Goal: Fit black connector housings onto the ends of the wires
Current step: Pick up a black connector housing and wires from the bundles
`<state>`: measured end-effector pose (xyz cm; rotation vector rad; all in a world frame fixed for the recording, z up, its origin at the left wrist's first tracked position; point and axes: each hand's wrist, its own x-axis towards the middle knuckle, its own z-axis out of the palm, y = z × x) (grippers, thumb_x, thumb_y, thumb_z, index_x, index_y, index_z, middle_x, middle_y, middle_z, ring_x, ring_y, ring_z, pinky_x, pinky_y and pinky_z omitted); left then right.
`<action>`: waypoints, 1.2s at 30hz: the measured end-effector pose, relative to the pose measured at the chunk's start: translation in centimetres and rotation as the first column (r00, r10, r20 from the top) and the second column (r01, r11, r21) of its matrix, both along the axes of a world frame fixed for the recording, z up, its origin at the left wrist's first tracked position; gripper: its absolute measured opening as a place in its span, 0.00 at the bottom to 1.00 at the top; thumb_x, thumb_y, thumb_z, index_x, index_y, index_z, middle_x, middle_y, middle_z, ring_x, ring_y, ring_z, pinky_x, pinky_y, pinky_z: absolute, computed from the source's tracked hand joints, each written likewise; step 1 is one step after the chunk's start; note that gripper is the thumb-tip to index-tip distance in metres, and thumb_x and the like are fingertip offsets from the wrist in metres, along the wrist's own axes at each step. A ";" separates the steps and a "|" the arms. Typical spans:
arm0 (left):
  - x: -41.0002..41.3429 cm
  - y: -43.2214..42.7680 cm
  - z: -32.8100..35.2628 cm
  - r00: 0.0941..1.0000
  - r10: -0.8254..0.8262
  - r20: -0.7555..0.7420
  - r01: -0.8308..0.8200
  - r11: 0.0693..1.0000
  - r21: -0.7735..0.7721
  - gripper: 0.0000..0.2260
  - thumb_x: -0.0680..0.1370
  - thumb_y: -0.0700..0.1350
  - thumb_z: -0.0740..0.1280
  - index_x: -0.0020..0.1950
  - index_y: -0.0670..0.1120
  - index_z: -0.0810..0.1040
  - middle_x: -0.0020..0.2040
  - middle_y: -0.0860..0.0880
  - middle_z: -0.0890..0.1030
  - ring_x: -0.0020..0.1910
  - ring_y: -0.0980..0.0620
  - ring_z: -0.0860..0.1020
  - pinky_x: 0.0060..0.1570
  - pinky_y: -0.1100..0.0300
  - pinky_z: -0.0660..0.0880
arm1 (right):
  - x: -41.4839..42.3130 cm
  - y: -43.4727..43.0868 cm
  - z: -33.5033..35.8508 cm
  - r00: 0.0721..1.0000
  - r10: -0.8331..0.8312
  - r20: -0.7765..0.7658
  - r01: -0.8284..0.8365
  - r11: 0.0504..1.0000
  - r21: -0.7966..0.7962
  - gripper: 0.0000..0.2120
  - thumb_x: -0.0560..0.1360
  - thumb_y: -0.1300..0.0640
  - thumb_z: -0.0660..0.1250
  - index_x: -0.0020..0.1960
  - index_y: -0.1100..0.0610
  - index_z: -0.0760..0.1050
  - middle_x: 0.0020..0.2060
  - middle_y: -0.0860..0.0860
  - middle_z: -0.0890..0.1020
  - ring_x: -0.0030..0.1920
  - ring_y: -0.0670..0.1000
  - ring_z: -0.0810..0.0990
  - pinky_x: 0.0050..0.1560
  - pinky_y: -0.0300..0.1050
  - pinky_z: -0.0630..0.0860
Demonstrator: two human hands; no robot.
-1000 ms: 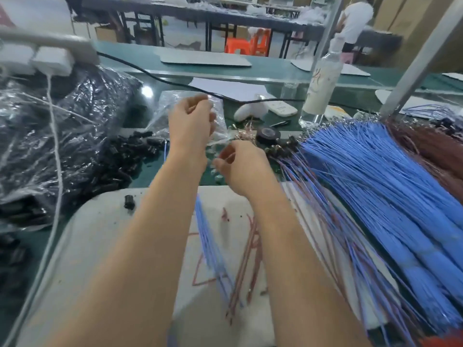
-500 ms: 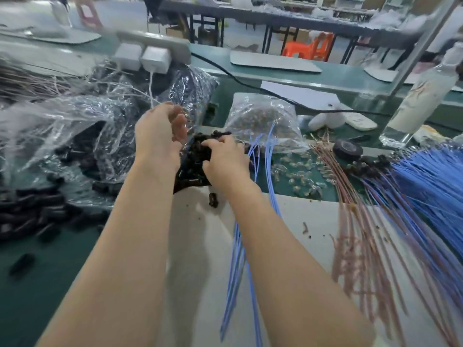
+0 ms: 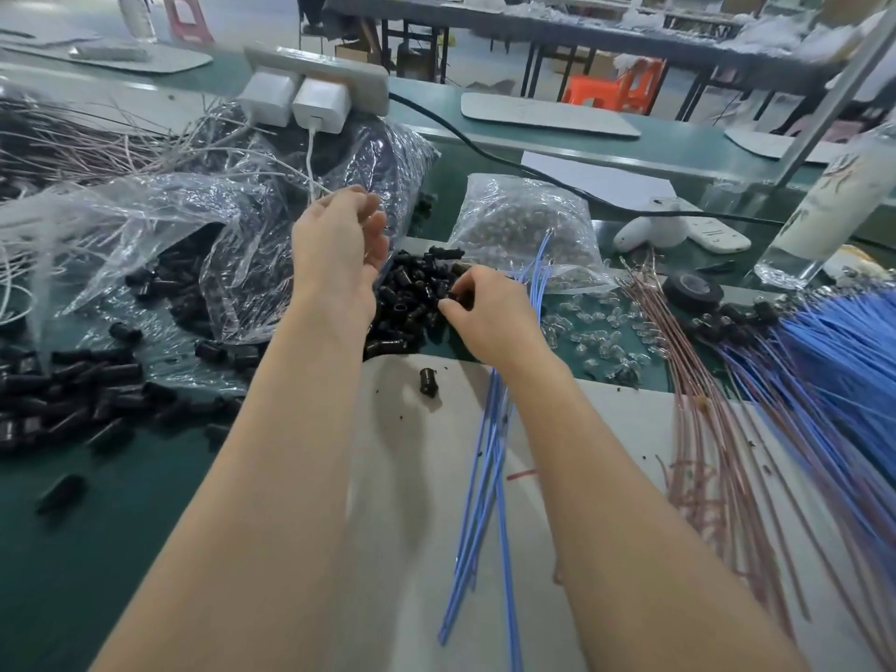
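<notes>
A pile of black connector housings (image 3: 405, 303) lies at the far edge of the white mat (image 3: 402, 526). My right hand (image 3: 489, 317) grips a thin bundle of blue wires (image 3: 477, 502), and its thumb and fingertips pinch at a housing on the pile's right side. The wire tips stick out beyond the hand. My left hand (image 3: 339, 249) hovers over the pile's left side with loosely curled fingers, and I see nothing in it. One housing (image 3: 427, 382) lies alone on the mat.
An open clear bag (image 3: 194, 220) spills more housings (image 3: 72, 395) at left. A bag of clear parts (image 3: 523, 220) sits behind the pile. Pink wires (image 3: 698, 453), a big blue wire heap (image 3: 834, 361), a tape roll (image 3: 693, 291) and a bottle (image 3: 834, 201) are at right.
My view and both hands have swung left from the blue wire heap to the housing pile. The right hand carried the blue wires along and now reaches into the pile.
</notes>
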<state>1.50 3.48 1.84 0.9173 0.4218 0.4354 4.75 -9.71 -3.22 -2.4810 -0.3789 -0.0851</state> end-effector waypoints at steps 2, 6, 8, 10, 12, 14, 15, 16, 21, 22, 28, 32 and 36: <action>0.0 -0.7 0.1 1.000 -0.009 -0.010 0.010 1.000 0.025 0.07 0.77 0.38 0.62 0.54 0.43 0.76 0.42 0.51 0.79 0.36 0.58 0.76 0.34 0.67 0.73 | -0.1 0.2 -0.3 1.000 -0.002 0.022 0.002 1.000 0.010 0.11 0.78 0.52 0.64 0.55 0.58 0.75 0.53 0.53 0.78 0.55 0.54 0.74 0.57 0.49 0.72; 0.0 -2.0 -0.1 0.999 -0.028 -0.035 0.031 0.995 0.092 0.08 0.77 0.38 0.62 0.55 0.44 0.77 0.42 0.52 0.79 0.38 0.58 0.77 0.37 0.66 0.75 | -0.1 0.8 -0.7 0.995 -0.072 0.074 0.073 0.997 -0.018 0.13 0.79 0.48 0.61 0.53 0.57 0.76 0.52 0.54 0.79 0.58 0.57 0.70 0.59 0.52 0.70; -0.1 -2.5 -0.3 0.998 -0.047 -0.035 0.050 0.995 0.091 0.07 0.78 0.38 0.62 0.54 0.44 0.76 0.42 0.52 0.79 0.39 0.57 0.77 0.39 0.65 0.75 | -0.1 1.1 -0.7 0.991 -0.076 0.113 0.085 0.994 -0.070 0.13 0.78 0.47 0.63 0.53 0.56 0.75 0.53 0.53 0.79 0.58 0.57 0.70 0.57 0.51 0.68; -0.1 -2.8 -0.4 0.997 -0.062 -0.037 0.065 0.995 0.082 0.07 0.78 0.38 0.62 0.53 0.45 0.76 0.43 0.52 0.79 0.40 0.57 0.77 0.39 0.64 0.74 | -0.1 1.5 -0.7 0.993 -0.047 0.110 0.056 0.995 -0.088 0.11 0.77 0.48 0.66 0.52 0.55 0.73 0.52 0.52 0.79 0.57 0.56 0.71 0.57 0.52 0.68; -0.2 -2.8 -0.4 0.997 -0.067 -0.044 0.070 0.994 0.086 0.07 0.78 0.39 0.62 0.53 0.46 0.76 0.43 0.52 0.79 0.40 0.57 0.77 0.39 0.64 0.74 | -0.3 1.7 -0.8 0.995 -0.015 0.094 0.020 0.999 -0.050 0.10 0.76 0.49 0.67 0.50 0.55 0.72 0.49 0.51 0.79 0.55 0.55 0.72 0.57 0.52 0.69; -0.2 -2.8 -0.5 0.997 -0.061 -0.047 0.066 0.992 0.111 0.07 0.78 0.38 0.61 0.52 0.46 0.76 0.44 0.52 0.79 0.40 0.57 0.77 0.39 0.65 0.74 | -0.7 1.5 -0.5 0.995 -0.033 0.089 0.019 0.988 0.153 0.09 0.76 0.51 0.68 0.49 0.55 0.71 0.45 0.50 0.79 0.51 0.54 0.75 0.54 0.50 0.72; -0.3 -2.9 -0.5 0.997 -0.054 -0.050 0.062 0.986 0.152 0.06 0.78 0.38 0.61 0.52 0.46 0.75 0.44 0.52 0.79 0.40 0.57 0.77 0.39 0.65 0.74 | -0.9 1.0 -0.1 0.996 -0.060 0.072 0.036 0.952 0.305 0.09 0.76 0.51 0.68 0.50 0.55 0.72 0.42 0.48 0.79 0.48 0.52 0.76 0.52 0.47 0.73; -0.3 -3.0 -0.6 0.997 -0.052 -0.061 0.064 0.973 0.224 0.06 0.78 0.39 0.62 0.52 0.46 0.75 0.44 0.52 0.79 0.40 0.58 0.77 0.40 0.65 0.75 | -0.9 0.4 0.5 0.995 -0.088 0.040 0.062 0.897 0.438 0.08 0.76 0.51 0.67 0.50 0.55 0.73 0.40 0.47 0.79 0.45 0.49 0.77 0.48 0.43 0.73; -0.7 -5.7 -1.1 0.931 -0.309 -0.194 0.361 0.698 0.619 0.06 0.78 0.42 0.66 0.53 0.49 0.77 0.50 0.51 0.81 0.47 0.56 0.79 0.47 0.64 0.76 | -0.9 -4.8 3.4 0.968 0.031 -0.250 0.161 0.687 0.709 0.10 0.78 0.51 0.64 0.41 0.55 0.76 0.35 0.50 0.80 0.35 0.46 0.76 0.38 0.37 0.73; -0.8 -6.7 -1.2 0.900 -0.386 -0.202 0.418 0.635 0.650 0.07 0.77 0.41 0.67 0.54 0.48 0.77 0.51 0.49 0.82 0.48 0.54 0.80 0.48 0.64 0.75 | -1.1 -5.9 3.7 0.959 0.062 -0.277 0.162 0.680 0.715 0.10 0.78 0.52 0.65 0.41 0.56 0.76 0.34 0.51 0.79 0.34 0.47 0.76 0.37 0.37 0.74; -2.0 -11.3 -2.3 0.819 -0.549 -0.167 0.494 0.528 0.691 0.04 0.75 0.38 0.69 0.46 0.47 0.81 0.43 0.49 0.84 0.42 0.56 0.80 0.48 0.66 0.75 | -3.9 -10.9 3.1 0.963 -0.060 -0.263 0.225 0.717 0.660 0.15 0.75 0.48 0.69 0.43 0.60 0.74 0.27 0.48 0.76 0.23 0.42 0.71 0.25 0.33 0.67; -2.2 -11.8 -3.3 0.877 -0.471 -0.095 0.464 0.779 0.422 0.02 0.76 0.40 0.69 0.43 0.45 0.78 0.33 0.52 0.80 0.33 0.56 0.76 0.40 0.65 0.76 | -5.3 -11.6 1.8 0.965 -0.213 -0.154 0.256 0.894 0.368 0.18 0.77 0.44 0.64 0.40 0.58 0.75 0.34 0.53 0.81 0.33 0.48 0.79 0.38 0.44 0.76; -2.0 -9.8 -3.6 0.968 -0.251 0.001 0.244 0.943 0.225 0.05 0.77 0.43 0.68 0.42 0.45 0.77 0.33 0.52 0.78 0.30 0.59 0.75 0.34 0.66 0.74 | -6.4 -9.3 0.6 0.968 -0.227 -0.104 0.206 0.961 -0.184 0.26 0.73 0.35 0.64 0.55 0.57 0.74 0.52 0.56 0.80 0.54 0.57 0.78 0.53 0.49 0.73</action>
